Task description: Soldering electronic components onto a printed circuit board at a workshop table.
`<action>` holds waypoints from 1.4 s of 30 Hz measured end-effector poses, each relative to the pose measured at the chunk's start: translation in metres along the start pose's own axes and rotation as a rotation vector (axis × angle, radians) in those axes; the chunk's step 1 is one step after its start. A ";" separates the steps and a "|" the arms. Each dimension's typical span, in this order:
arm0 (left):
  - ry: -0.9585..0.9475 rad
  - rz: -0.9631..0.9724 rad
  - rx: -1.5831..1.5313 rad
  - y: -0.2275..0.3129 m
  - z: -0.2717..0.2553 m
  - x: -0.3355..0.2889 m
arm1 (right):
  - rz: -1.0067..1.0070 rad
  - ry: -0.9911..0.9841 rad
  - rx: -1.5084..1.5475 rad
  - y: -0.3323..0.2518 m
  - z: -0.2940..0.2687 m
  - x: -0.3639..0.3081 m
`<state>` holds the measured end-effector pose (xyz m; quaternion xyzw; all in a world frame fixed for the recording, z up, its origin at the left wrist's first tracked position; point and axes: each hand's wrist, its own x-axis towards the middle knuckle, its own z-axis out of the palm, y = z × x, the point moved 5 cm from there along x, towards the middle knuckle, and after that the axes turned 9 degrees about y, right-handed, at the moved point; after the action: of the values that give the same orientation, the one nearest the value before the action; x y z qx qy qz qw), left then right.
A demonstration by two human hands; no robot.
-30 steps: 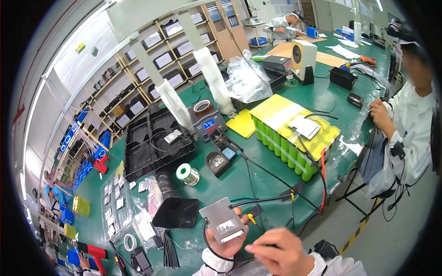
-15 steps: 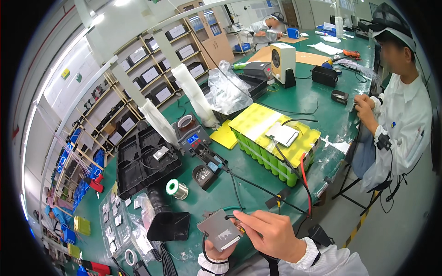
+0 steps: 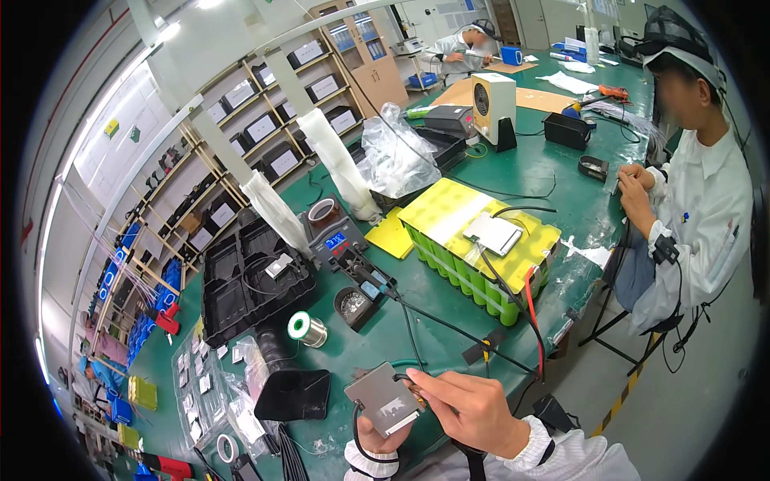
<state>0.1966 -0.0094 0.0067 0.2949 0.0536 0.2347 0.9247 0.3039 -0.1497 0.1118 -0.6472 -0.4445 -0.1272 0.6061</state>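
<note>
My left hand is closed on a flat grey metal-cased battery module, holding it tilted up by its lower edge. A black wire loops from the module's left side down past that hand. At the module's upper right corner, my right hand pinches a short black cable between thumb and fingers. Both hands are above the near edge of the green bench. Beyond them stands a green-celled battery pack with a yellow top, and a similar silver module lies on it.
A soldering station, a tip-cleaner holder and a solder spool stand on the bench. Nearby are a black funnel-shaped nozzle, a black case and clear trays of small parts. At the right sits a co-worker.
The module in my left hand has shifted and tilted very slightly. Both hands keep their grips, and the bench things stay in place.
</note>
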 end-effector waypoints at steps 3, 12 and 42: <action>0.018 -0.009 0.093 0.001 0.010 0.000 | 0.035 -0.026 0.014 -0.001 0.004 -0.001; 0.071 -0.025 -0.027 -0.001 0.006 -0.002 | 0.056 0.026 0.043 -0.004 0.009 0.000; 0.118 -0.079 0.155 -0.003 -0.002 -0.005 | 0.079 -0.172 0.075 0.004 0.008 -0.006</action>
<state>0.1928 -0.0129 0.0036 0.3491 0.1373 0.2104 0.9028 0.3001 -0.1442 0.1035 -0.6497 -0.4734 -0.0303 0.5940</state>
